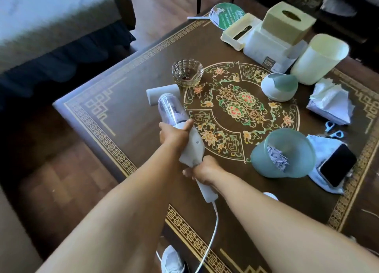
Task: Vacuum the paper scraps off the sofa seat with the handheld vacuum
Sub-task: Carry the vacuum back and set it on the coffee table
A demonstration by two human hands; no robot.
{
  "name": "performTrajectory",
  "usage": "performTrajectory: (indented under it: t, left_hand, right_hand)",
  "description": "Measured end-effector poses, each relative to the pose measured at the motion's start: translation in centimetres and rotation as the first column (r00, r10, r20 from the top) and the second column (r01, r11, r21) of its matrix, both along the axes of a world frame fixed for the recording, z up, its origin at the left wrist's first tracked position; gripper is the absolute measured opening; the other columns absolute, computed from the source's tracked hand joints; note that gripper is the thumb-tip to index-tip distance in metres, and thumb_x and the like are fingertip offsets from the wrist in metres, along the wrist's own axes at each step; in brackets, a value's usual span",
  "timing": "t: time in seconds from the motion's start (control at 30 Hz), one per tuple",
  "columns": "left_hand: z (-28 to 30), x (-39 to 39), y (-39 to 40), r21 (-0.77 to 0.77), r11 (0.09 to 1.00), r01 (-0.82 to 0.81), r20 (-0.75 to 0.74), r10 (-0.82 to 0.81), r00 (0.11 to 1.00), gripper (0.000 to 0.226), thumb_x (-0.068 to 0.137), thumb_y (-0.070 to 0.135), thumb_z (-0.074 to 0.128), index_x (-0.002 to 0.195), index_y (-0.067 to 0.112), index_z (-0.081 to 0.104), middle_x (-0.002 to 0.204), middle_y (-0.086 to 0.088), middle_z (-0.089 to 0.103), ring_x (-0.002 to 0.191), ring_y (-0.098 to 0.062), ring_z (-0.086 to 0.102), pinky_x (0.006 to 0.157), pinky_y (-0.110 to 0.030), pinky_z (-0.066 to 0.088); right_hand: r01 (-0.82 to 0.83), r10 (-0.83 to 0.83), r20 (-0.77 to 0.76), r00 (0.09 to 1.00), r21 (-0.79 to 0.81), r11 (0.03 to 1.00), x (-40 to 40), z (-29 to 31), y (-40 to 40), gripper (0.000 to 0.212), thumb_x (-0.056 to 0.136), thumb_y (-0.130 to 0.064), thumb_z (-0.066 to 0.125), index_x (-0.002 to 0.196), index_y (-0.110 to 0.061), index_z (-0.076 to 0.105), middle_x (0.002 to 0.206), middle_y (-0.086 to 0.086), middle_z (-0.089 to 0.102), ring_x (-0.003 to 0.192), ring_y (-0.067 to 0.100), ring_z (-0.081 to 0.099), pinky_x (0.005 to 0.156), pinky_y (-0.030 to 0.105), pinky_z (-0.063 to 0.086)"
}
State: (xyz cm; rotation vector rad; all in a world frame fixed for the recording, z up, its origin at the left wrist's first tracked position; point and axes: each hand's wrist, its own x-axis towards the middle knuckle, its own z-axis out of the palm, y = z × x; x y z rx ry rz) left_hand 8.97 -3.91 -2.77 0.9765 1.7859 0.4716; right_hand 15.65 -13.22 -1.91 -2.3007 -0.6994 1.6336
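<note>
The white handheld vacuum (192, 143) is held over the brown patterned table (131, 100), its wide nozzle pointing away from me beside a glass bowl. Its clear dust cup (170, 110) has scraps inside. My left hand (174, 134) grips the body just behind the dust cup. My right hand (202, 169) grips the handle lower down, where the white cord (213, 227) leaves it. A green bowl (287, 153) on the table holds paper scraps (276, 157). The sofa (51, 20) stands at the upper left, blurred; no scraps show on it.
On the table: a glass bowl (187, 73), a green-and-white lidded pot (280, 86), a pale bin (320, 59), tissue boxes (287, 22), a fan (227, 15), a paper stack (330, 102), scissors (334, 129), a phone (336, 165). A white shoe (171, 260) is on the wooden floor.
</note>
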Motion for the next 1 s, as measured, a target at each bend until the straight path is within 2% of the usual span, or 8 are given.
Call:
performTrajectory:
  t: [0.13, 0.2, 0.37, 0.5, 0.77, 0.87, 1.0]
  left_hand:
    - [-1.6, 0.1, -0.9, -0.007, 1.0, -0.007, -0.006, 0.007, 1.0, 0.074, 0.08, 0.049, 0.072, 0.131, 0.005, 0.04, 0.132, -0.014, 0.053, 0.119, -0.032, 0.054, 0.093, -0.035, 0.044]
    - [-2.3, 0.2, -1.3, -0.014, 1.0, -0.011, -0.012, 0.01, 1.0, 0.074, 0.08, 0.05, 0.071, 0.13, 0.006, 0.04, 0.132, -0.014, 0.053, 0.119, -0.032, 0.054, 0.092, -0.035, 0.043]
    - [-3.5, 0.4, -2.1, -0.027, 1.0, -0.012, -0.01, 0.012, 1.0, 0.075, 0.079, 0.052, 0.072, 0.129, 0.007, 0.039, 0.13, -0.014, 0.054, 0.117, -0.032, 0.055, 0.092, -0.037, 0.045]
    - [-4.1, 0.2, -2.1, -0.041, 0.999, 0.005, -0.009, -0.005, 1.0, 0.076, 0.079, 0.054, 0.07, 0.13, 0.007, 0.037, 0.13, -0.014, 0.054, 0.116, -0.033, 0.055, 0.092, -0.039, 0.045]
    - [-4.9, -0.7, -1.8, -0.081, 0.996, 0.045, 0.041, -0.041, 0.998, 0.078, 0.083, 0.055, 0.065, 0.137, 0.01, 0.031, 0.134, -0.015, 0.05, 0.119, -0.035, 0.053, 0.102, -0.046, 0.045]
    - [-4.9, -0.7, -1.9, -0.102, 0.993, 0.064, 0.047, -0.059, 0.997, 0.087, 0.082, 0.06, 0.062, 0.143, 0.01, 0.025, 0.139, -0.015, 0.046, 0.123, -0.036, 0.05, 0.104, -0.049, 0.043]
    - [-4.3, -0.6, -2.1, -0.145, 0.982, 0.118, 0.008, -0.119, 0.993, 0.101, 0.083, 0.063, 0.058, 0.152, 0.007, 0.01, 0.151, -0.016, 0.034, 0.135, -0.036, 0.039, 0.111, -0.048, 0.036]
  right_hand:
    - [0.011, -0.011, 0.014, 1.0, -0.01, 1.0, 0.4, -1.4, -0.9, 0.052, 0.08, -0.024, 0.076, 0.122, 0.0, 0.058, 0.117, 0.014, 0.066, 0.104, 0.028, 0.064, 0.076, 0.027, 0.042]
    - [0.017, -0.017, 0.003, 1.0, -0.023, 1.0, 0.5, -1.9, -1.4, 0.054, 0.08, -0.025, 0.075, 0.124, -0.002, 0.055, 0.119, 0.013, 0.064, 0.109, 0.029, 0.061, 0.078, 0.029, 0.042]
    - [0.013, -0.013, 0.001, 1.0, -0.042, 0.999, 0.7, -2.6, -2.1, 0.055, 0.084, -0.027, 0.073, 0.128, -0.005, 0.048, 0.113, 0.01, 0.058, 0.111, 0.03, 0.057, 0.079, 0.032, 0.041]
    - [0.018, -0.018, 0.0, 1.0, -0.046, 0.999, 0.6, -2.9, -2.2, 0.056, 0.083, -0.028, 0.074, 0.128, -0.006, 0.048, 0.12, 0.012, 0.059, 0.111, 0.03, 0.058, 0.079, 0.031, 0.041]
    - [-0.02, 0.02, 0.005, 1.0, -0.051, 0.998, 0.0, -3.1, -2.1, 0.054, 0.083, -0.029, 0.074, 0.127, -0.006, 0.051, 0.121, 0.013, 0.06, 0.111, 0.029, 0.058, 0.081, 0.031, 0.043]
    - [-0.019, 0.019, 0.014, 1.0, -0.055, 0.998, 0.0, -2.9, -2.1, 0.059, 0.083, -0.027, 0.074, 0.131, -0.006, 0.048, 0.125, 0.013, 0.057, 0.115, 0.029, 0.056, 0.085, 0.032, 0.044]
    - [-0.012, 0.013, 0.022, 1.0, -0.051, 0.999, 0.0, -2.3, -2.0, 0.071, 0.081, -0.026, 0.077, 0.138, -0.007, 0.04, 0.135, 0.014, 0.052, 0.124, 0.031, 0.052, 0.099, 0.038, 0.045]
